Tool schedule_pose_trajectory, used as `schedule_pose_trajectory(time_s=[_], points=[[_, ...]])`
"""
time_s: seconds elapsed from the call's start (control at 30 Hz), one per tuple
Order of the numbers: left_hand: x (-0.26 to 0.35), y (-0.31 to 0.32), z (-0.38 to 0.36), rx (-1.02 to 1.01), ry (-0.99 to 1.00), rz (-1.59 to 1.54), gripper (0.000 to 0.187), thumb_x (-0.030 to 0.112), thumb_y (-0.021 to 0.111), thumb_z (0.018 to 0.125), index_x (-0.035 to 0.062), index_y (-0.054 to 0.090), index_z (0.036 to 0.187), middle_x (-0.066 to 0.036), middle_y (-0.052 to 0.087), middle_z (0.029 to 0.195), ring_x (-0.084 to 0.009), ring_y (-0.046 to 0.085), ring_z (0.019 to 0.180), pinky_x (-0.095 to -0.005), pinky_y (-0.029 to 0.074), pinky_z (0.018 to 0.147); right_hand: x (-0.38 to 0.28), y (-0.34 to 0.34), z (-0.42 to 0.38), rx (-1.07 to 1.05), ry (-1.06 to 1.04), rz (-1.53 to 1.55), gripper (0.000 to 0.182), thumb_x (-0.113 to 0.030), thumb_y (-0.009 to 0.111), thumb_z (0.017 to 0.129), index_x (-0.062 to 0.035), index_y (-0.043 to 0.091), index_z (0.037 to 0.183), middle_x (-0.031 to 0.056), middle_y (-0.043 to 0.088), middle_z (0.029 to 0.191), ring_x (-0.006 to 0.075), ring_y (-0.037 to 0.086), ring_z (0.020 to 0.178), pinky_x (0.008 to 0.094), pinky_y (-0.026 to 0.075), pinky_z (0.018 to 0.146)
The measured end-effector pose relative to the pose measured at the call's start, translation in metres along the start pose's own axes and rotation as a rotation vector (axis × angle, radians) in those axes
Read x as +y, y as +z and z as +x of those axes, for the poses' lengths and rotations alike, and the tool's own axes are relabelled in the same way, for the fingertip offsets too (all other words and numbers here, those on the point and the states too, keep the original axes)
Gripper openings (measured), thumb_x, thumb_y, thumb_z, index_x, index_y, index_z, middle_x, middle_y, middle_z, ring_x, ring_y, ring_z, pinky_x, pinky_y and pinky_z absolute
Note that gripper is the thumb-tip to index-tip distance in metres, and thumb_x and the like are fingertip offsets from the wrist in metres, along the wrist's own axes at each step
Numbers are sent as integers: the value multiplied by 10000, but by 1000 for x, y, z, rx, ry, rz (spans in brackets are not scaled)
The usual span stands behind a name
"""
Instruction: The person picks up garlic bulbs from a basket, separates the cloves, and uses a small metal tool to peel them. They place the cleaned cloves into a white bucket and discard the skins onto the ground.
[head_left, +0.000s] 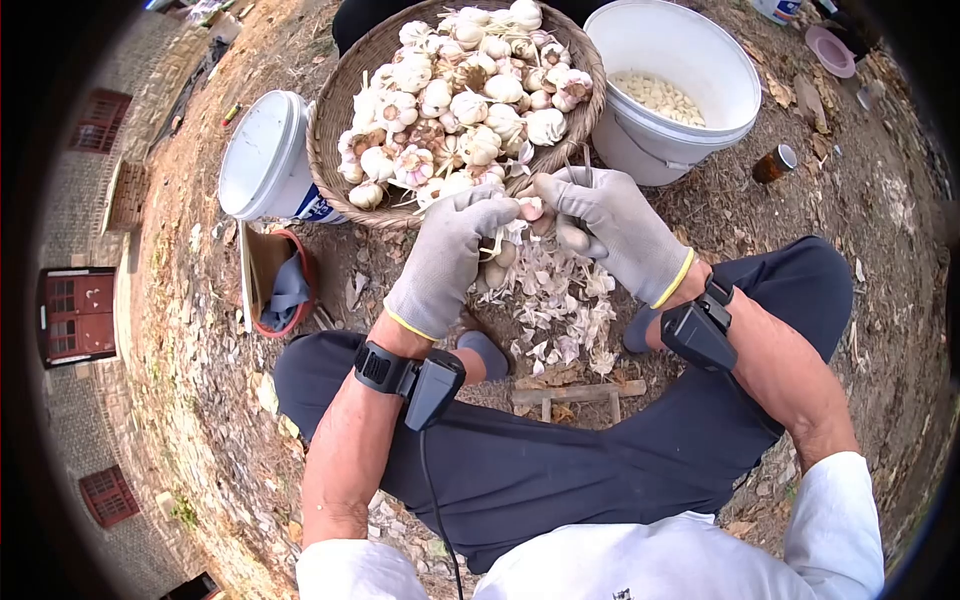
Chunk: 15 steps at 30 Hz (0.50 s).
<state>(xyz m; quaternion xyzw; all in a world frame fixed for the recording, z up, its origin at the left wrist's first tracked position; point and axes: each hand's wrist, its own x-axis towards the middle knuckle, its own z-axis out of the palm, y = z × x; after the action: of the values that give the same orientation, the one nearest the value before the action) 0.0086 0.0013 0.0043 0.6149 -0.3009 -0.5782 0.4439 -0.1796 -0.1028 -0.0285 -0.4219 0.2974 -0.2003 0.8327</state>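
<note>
White shirt (600,560) fills the near edge of the view, with dark trousers (560,460) just beyond it; person is seated, knees spread. Black strap-on device on each wrist: left one (410,380) with a cable running down toward the shirt, right one (700,330) without visible cable.

Left to right across the ground:
- Brick wall with red windows (75,310) along the far left.
- White lidded bucket (265,160), lying just beside the left rim of the basket.
- Small red-rimmed container (262,285) below it, blue cloth inside.
- Woven basket (330,130), heaped with whole garlic bulbs (460,100), at the top centre.
- Left hand (450,255), grey glove with yellow cuff, fingers curled together and closed on a garlic bulb (528,210) held at the near rim of the basket, between both hands.
- Pile of papery garlic skins (560,300) on the ground directly under the hands, between the knees.
- Right hand (615,230), same glove type, fingers pinched on the same bulb from the right; a thin metal tool (585,165) stands up from this grip. Hands touch at the bulb.
- White bucket (690,60), open, touching the basket's right side, peeled cloves (660,95) on its bottom.
- Small brown jar (775,162) right of that bucket.

Ground is bare earth with dry leaf litter.
</note>
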Motion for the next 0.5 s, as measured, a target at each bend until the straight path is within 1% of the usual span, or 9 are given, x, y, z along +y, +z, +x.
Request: schedule_pose_trajectory(time_s=[0.03, 0.17, 0.23, 0.27, 0.33, 0.37, 0.43, 0.47, 0.5], points=[[0, -1, -1, -8, 4, 5, 229, 301, 637, 1033, 96, 719, 969, 18, 603, 661, -70, 526, 484, -224, 362, 446, -1, 1, 0, 0, -3, -28, 237, -223, 677, 1085, 5, 714, 1034, 21, 706, 831, 3, 528, 537, 186, 441, 476], [0, -2, 0, 39, 6, 19, 235, 305, 641, 1027, 91, 726, 977, 6, 629, 676, -75, 565, 500, -218, 395, 456, -9, 8, -3, -5, -12, -114, 260, -258, 691, 1080, -4, 717, 1033, -7, 675, 815, 0, 534, 560, 179, 425, 481], [0, -3, 0, 25, 26, 57, 231, 292, 637, 993, 73, 702, 1025, -12, 650, 701, -90, 597, 531, -231, 432, 472, -9, 10, -2, 38, -37, -162, 271, -278, 698, 1077, -9, 715, 1051, -26, 662, 823, -2, 536, 575, 167, 406, 489], [0, -3, 0, 25, 27, 57, 231, 292, 637, 993, 73, 702, 1025, -12, 650, 701, -90, 597, 531, -231, 432, 472, -8, 8, -1, 37, -38, -163, 271, -278, 698, 1077, -9, 715, 1051, -26, 662, 823, -2, 536, 575, 167, 406, 489], [1, -3, 0, 40, 36, 52, 241, 288, 639, 991, 63, 706, 1047, -39, 688, 745, -104, 638, 563, -231, 483, 510, -5, 1, 1, -28, -22, -100, 251, -260, 680, 1088, -11, 710, 1079, -24, 680, 863, -4, 544, 604, 152, 383, 490], [-1, -3, 1, 40, 37, 51, 241, 288, 639, 991, 63, 706, 1047, -39, 688, 745, -104, 638, 563, -231, 483, 510, -2, -3, 2, -29, -22, -101, 251, -260, 680, 1088, -11, 710, 1079, -24, 680, 863, -4, 544, 604, 152, 383, 490], [-6, -3, 4, 63, 71, -67, 234, 241, 636, 988, 45, 713, 1089, -57, 715, 806, -121, 661, 589, -248, 505, 532, 0, -6, 4, -118, -59, 46, 229, -237, 658, 1099, -13, 706, 1097, -18, 691, 882, -7, 557, 632, 148, 366, 484], [-6, -2, 5, 63, 72, -66, 234, 241, 636, 988, 45, 713, 1089, -57, 715, 806, -121, 661, 589, -248, 505, 532, 0, -7, 5, -118, -60, 46, 229, -237, 658, 1099, -13, 706, 1097, -18, 691, 882, -7, 557, 632, 148, 366, 484], [-7, 0, 5, 99, 98, -65, 232, 230, 641, 1006, 28, 722, 1088, -58, 727, 833, -123, 697, 659, -253, 531, 571, -1, -7, 5, -121, -59, 56, 228, -233, 647, 1105, -14, 707, 1097, -9, 701, 897, -7, 562, 643, 146, 366, 480]])
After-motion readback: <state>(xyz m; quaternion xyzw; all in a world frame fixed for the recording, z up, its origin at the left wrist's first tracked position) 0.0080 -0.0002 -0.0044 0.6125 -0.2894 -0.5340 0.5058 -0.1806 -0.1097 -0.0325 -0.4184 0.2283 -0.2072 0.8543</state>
